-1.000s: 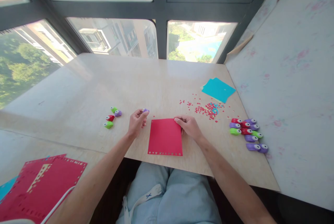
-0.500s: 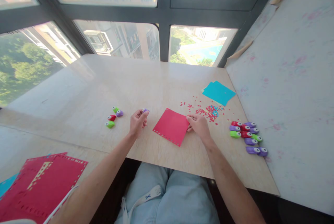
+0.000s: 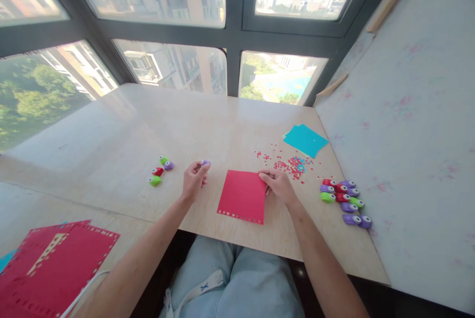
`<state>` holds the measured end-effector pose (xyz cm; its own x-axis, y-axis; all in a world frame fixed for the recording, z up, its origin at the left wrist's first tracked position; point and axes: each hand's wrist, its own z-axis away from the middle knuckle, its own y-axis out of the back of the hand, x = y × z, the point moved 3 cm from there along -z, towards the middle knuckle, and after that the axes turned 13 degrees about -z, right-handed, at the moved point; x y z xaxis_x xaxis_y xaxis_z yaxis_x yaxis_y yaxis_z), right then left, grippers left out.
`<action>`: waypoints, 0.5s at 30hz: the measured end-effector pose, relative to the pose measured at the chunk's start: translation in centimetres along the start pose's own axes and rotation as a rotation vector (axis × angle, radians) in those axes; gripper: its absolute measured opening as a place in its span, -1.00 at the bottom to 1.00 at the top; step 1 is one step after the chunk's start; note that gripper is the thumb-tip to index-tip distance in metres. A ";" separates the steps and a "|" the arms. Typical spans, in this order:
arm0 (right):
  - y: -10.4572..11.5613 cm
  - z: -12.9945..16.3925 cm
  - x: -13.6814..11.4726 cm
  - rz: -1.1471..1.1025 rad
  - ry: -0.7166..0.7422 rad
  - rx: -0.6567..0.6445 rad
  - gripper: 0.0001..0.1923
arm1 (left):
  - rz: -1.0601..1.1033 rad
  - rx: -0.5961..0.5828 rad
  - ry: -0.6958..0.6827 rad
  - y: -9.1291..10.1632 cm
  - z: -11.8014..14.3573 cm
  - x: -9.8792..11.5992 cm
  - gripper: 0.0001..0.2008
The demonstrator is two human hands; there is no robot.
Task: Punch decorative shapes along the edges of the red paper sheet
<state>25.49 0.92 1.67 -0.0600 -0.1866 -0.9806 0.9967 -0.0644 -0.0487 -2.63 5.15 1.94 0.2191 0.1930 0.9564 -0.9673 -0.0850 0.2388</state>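
Note:
My left hand [image 3: 194, 179] is closed around a small purple paper punch [image 3: 205, 163], held just above the light wooden table [image 3: 122, 130]. To its right lies a square red paper sheet [image 3: 243, 196] with a row of punched holes along its near edge. My right hand [image 3: 277, 185] pinches that sheet at its far right corner, fingers on top of the paper. The sheet lies flat and square to me.
Several small green, red and purple punches [image 3: 160, 169] lie left of my left hand. A bigger cluster of punches [image 3: 343, 197] sits at the right. Red and blue punched confetti [image 3: 291, 164] and blue paper sheets [image 3: 305, 140] lie beyond. Punched red sheets [image 3: 52, 268] lie at the lower left.
My right hand has turned the red sheet: from straight to angled half a second ago, then back to lying square with the holed edge toward me. My left hand has kept the purple punch.

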 end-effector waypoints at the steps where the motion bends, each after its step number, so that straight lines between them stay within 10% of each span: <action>1: -0.6 0.1 0.3 0.037 -0.003 -0.039 -0.60 | 0.001 0.001 -0.005 0.0 0.1 0.0 -0.57; 8: -2.2 0.7 0.9 0.328 0.131 -0.054 -0.71 | -0.193 -0.046 -0.114 -1.7 1.6 1.0 -0.61; 15: -2.9 0.4 0.8 0.605 0.371 -0.060 -0.77 | -0.546 -0.183 -0.553 -9.3 4.7 6.8 -0.79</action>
<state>22.54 0.59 1.11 0.5164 0.1739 -0.8385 0.8513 0.0016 0.5246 8.45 2.72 7.04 0.6529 -0.3561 0.6686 -0.7002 0.0530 0.7120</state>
